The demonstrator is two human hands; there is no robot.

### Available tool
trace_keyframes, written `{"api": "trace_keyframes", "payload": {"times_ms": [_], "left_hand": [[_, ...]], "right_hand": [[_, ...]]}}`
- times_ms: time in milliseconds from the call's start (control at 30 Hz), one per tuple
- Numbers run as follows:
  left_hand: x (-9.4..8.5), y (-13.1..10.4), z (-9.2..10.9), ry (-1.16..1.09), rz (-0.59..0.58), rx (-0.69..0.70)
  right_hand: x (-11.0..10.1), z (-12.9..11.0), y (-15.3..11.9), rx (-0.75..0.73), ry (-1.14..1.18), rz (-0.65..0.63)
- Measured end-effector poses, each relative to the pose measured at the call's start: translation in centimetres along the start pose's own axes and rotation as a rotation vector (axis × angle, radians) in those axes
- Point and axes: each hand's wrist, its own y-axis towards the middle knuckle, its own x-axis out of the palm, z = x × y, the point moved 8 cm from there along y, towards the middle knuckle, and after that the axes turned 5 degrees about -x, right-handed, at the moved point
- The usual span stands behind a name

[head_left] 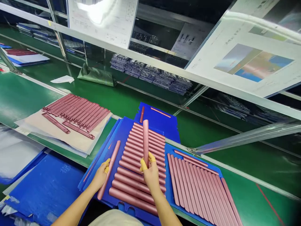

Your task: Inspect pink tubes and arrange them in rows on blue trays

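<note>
My left hand [101, 175], with yellow finger cots on its tips, is closed around a long pink shell [113, 160], held at a slant over the left edge of a blue plastic sheet [127, 124]. My right hand [150, 172], also in yellow finger cots, grips the lower end of another pink shell [145, 135], which points upward. Beneath the right hand, a row of similar pink shells [131, 182] lies side by side on the blue sheet. More pink shells [197, 185] rest on a second blue sheet to the right.
Slotted pink strips [75, 113] lie on white paper [35, 122] at the left. Behind is a blue sheet [160, 125] with two thin pink pieces. A metal frame [150, 58] with hanging printed sheets [101, 22] crosses above. Blue sheets [47, 188] are stacked at lower left.
</note>
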Motion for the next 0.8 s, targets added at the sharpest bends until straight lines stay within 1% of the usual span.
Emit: {"api": "trace_keyframes", "payload": {"times_ms": [67,133,167,233,300,367,467,567,700,767,800], "left_hand": [[0.6,-0.2,-0.6,0.055,-0.031,0.04],[1.0,-0.3,-0.6,0.12,-0.04,0.087],[1.0,-0.3,-0.4,0.157,-0.028,0.11],[0.7,-0.3,0.2,0.234,0.017,0.155],[0.2,-0.2,0.6,0.301,0.061,0.191],[-0.2,-0.3,0.7,0.349,0.088,0.215],[-0.7,-0.8,-0.1,0.393,0.109,0.228],[-1.7,-1.7,-1.4,0.42,0.124,0.223],[-3.6,-3.2,-3.0,0.448,0.128,0.201],[-4.6,-4.0,-3.3,0.483,0.144,0.213],[-5.0,-4.5,-3.2,0.506,0.156,0.229]], "right_hand": [[-1.3,-0.3,1.0,-0.075,-0.15,0.062],[-2.1,-1.4,2.2,-0.206,-0.367,0.089],[-2.2,-2.2,2.9,-0.284,-0.483,0.078],[-1.4,-3.6,4.6,-0.43,-0.72,0.01],[0.0,-4.5,6.7,-0.539,-0.917,-0.089],[1.8,-5.0,8.9,-0.635,-1.029,-0.177],[5.0,-5.1,12.1,-0.812,-1.057,-0.296],[8.4,-4.2,14.9,-0.939,-1.067,-0.423],[13.0,-2.3,17.6,-0.981,-1.1,-0.645],[15.2,-1.0,18.2,-0.954,-1.128,-0.751],[16.1,-0.4,18.5,-0.93,-1.146,-0.785]]}}
